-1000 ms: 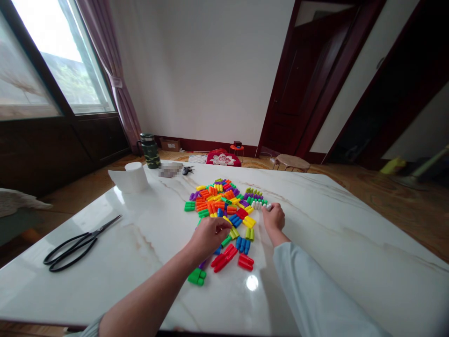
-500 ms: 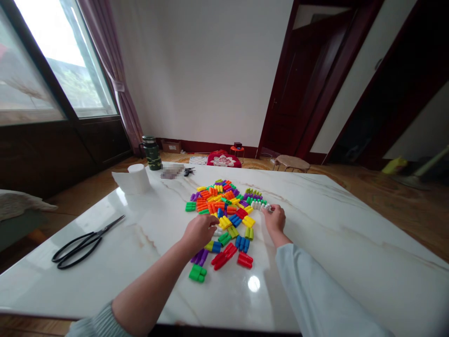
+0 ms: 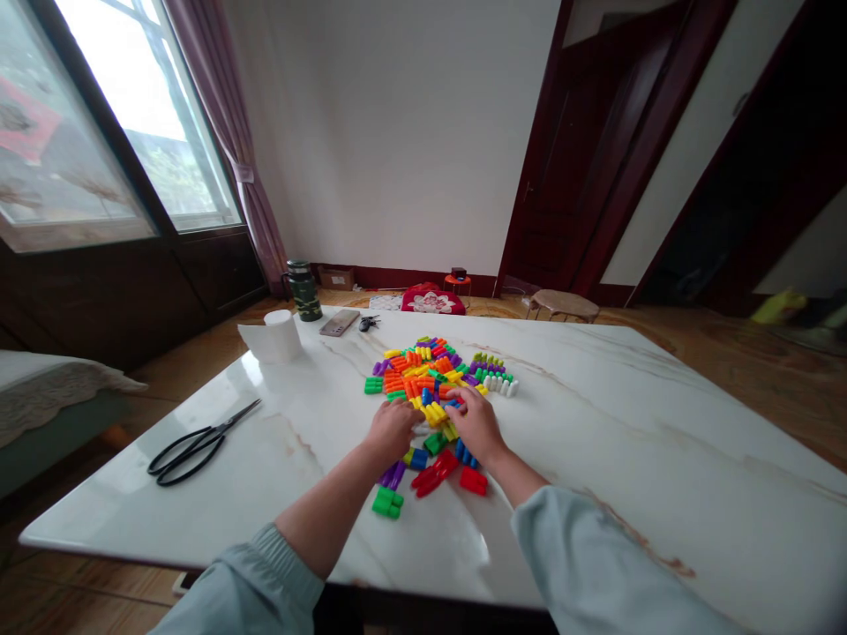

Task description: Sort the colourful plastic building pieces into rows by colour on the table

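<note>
Many colourful plastic toy building blocks [image 3: 433,483] lie in a loose pile on the white marble-patterned table [image 3: 595,441]. Over the pile's left side is my left hand [image 3: 395,428], its fingers curled down; what they hold, if anything, is hidden. My right hand [image 3: 477,427] reaches into the middle of the pile, thumb and forefinger apart, beside some yellow blocks [image 3: 433,413]. A row of white blocks [image 3: 501,385] stands at the pile's right edge, with green, purple and olive rows behind it. Green blocks [image 3: 387,503] lie closest to me.
Black-handled scissors [image 3: 191,451] lie at the left. Farther back stand a paper roll [image 3: 281,337] and a camouflage flask [image 3: 303,293]. A phone [image 3: 340,323] and keys [image 3: 369,323] lie near the far edge. A round stool [image 3: 564,304] is beyond the table.
My right hand has moved left from the white row into the middle of the pile, leaving the white blocks standing there. My left hand stays over the pile's left side. The view has shifted slightly.
</note>
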`<action>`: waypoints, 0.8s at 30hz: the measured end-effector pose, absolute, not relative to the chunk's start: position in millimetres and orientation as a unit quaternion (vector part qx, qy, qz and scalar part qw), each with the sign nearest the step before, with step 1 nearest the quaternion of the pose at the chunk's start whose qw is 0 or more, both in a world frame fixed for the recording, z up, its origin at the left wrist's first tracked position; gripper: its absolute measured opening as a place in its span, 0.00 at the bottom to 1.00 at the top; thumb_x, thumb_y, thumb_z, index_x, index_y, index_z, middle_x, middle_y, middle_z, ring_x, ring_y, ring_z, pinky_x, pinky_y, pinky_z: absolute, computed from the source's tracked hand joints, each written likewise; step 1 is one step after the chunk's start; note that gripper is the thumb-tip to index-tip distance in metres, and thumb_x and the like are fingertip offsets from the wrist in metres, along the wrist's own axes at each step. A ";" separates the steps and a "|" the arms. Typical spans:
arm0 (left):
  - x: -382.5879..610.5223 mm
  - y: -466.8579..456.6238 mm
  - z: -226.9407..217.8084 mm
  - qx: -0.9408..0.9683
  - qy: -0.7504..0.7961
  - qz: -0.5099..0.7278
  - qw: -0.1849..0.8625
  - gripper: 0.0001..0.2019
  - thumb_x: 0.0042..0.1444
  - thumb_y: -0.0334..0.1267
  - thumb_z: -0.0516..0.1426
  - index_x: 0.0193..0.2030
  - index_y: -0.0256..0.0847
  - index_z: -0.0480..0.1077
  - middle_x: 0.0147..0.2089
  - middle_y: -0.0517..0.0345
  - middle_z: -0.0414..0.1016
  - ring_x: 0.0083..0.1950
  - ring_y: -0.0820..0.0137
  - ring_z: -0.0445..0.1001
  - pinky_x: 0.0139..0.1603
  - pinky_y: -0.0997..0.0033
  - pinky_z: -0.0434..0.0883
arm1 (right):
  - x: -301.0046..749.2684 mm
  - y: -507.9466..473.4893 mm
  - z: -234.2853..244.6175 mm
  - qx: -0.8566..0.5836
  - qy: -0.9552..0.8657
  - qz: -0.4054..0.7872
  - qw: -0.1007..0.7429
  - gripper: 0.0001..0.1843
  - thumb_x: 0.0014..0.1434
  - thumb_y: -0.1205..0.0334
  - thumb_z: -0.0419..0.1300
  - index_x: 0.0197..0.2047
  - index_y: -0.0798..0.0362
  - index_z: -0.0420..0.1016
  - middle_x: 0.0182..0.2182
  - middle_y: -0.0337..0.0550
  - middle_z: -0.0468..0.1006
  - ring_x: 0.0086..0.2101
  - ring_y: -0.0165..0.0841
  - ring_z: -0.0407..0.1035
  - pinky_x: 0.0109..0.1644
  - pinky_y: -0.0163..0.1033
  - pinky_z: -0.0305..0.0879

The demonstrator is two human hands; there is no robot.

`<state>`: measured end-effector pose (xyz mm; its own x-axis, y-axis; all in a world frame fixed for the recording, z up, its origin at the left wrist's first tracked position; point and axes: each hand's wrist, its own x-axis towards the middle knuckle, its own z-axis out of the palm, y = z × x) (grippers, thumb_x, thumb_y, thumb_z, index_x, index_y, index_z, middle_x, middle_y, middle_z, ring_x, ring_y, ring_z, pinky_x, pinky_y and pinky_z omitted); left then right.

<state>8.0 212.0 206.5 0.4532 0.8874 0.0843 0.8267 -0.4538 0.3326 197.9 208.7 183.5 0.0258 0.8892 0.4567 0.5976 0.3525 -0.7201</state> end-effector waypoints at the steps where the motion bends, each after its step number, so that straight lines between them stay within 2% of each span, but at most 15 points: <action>1: 7.4 213.2 206.8 0.838 0.511 0.142 0.132 0.16 0.46 0.24 0.59 0.40 0.45 0.79 0.42 0.52 0.79 0.52 0.56 0.73 0.54 0.60 0.65 | 193.8 207.6 183.3 -0.543 -0.684 0.166 0.458 0.10 0.53 0.65 0.58 0.39 0.52 0.75 0.41 0.45 0.76 0.30 0.31 0.70 0.39 0.39 0.70; 4: 9.5 216.9 209.9 0.788 0.532 0.244 0.189 0.14 0.48 0.27 0.60 0.42 0.43 0.77 0.44 0.52 0.80 0.47 0.61 0.75 0.51 0.63 0.68 | 186.4 205.8 182.9 -0.544 -0.677 0.190 0.458 0.09 0.52 0.66 0.59 0.38 0.51 0.76 0.40 0.44 0.78 0.31 0.32 0.71 0.39 0.40 0.70; 7: 16.4 219.0 213.2 0.712 0.516 0.353 0.319 0.12 0.50 0.35 0.61 0.43 0.39 0.75 0.41 0.53 0.80 0.40 0.66 0.76 0.42 0.67 0.71 | 184.0 206.6 184.4 -0.545 -0.637 0.246 0.486 0.11 0.52 0.62 0.62 0.40 0.52 0.76 0.38 0.44 0.79 0.30 0.32 0.71 0.38 0.40 0.71; 10: 22.2 217.6 213.9 0.628 0.468 0.389 0.485 0.18 0.48 0.45 0.64 0.43 0.36 0.71 0.32 0.55 0.79 0.35 0.68 0.77 0.34 0.71 0.71 | 184.0 208.9 185.5 -0.509 -0.607 0.334 0.511 0.15 0.52 0.54 0.63 0.42 0.53 0.77 0.37 0.44 0.80 0.29 0.33 0.72 0.35 0.40 0.71; 12: 23.8 215.8 213.4 0.588 0.451 0.396 0.543 0.22 0.45 0.49 0.67 0.41 0.36 0.70 0.30 0.56 0.79 0.33 0.68 0.78 0.33 0.72 0.71 | 183.7 209.9 184.9 -0.482 -0.596 0.381 0.517 0.16 0.52 0.52 0.64 0.40 0.53 0.78 0.35 0.43 0.80 0.28 0.33 0.72 0.33 0.39 0.71; 16: 25.7 213.3 213.3 0.548 0.436 0.419 0.578 0.26 0.38 0.51 0.70 0.38 0.36 0.72 0.30 0.56 0.79 0.33 0.68 0.79 0.36 0.70 0.74 | 179.2 210.4 182.6 -0.473 -0.562 0.422 0.531 0.16 0.48 0.51 0.68 0.37 0.52 0.78 0.31 0.40 0.80 0.26 0.32 0.72 0.32 0.38 0.71; 19: 28.2 212.3 215.2 0.532 0.440 0.428 0.582 0.26 0.37 0.51 0.71 0.38 0.35 0.73 0.32 0.55 0.80 0.34 0.67 0.80 0.38 0.68 0.76 | 178.3 213.0 183.6 -0.479 -0.551 0.407 0.548 0.16 0.47 0.51 0.68 0.35 0.52 0.76 0.29 0.39 0.79 0.26 0.32 0.71 0.32 0.37 0.70; 21: 29.1 211.5 217.6 0.530 0.466 0.423 0.568 0.24 0.40 0.50 0.70 0.39 0.35 0.74 0.33 0.55 0.80 0.34 0.67 0.80 0.36 0.69 0.75 | 186.4 217.0 185.1 -0.493 -0.550 0.362 0.568 0.15 0.48 0.51 0.66 0.35 0.52 0.76 0.30 0.40 0.79 0.28 0.33 0.72 0.34 0.37 0.70; 24: 28.1 210.0 222.7 0.539 0.508 0.399 0.540 0.20 0.44 0.47 0.68 0.40 0.36 0.75 0.33 0.55 0.80 0.33 0.68 0.80 0.32 0.72 0.73 | 217.6 224.3 183.2 -0.568 -0.516 0.233 0.597 0.14 0.49 0.52 0.63 0.36 0.52 0.75 0.32 0.44 0.80 0.31 0.35 0.73 0.38 0.39 0.70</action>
<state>28.1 210.0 222.7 0.1654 0.9791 -0.1180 0.1168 0.0993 0.9882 217.6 224.3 183.2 0.3589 0.8651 0.3505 0.3076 0.2449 -0.9195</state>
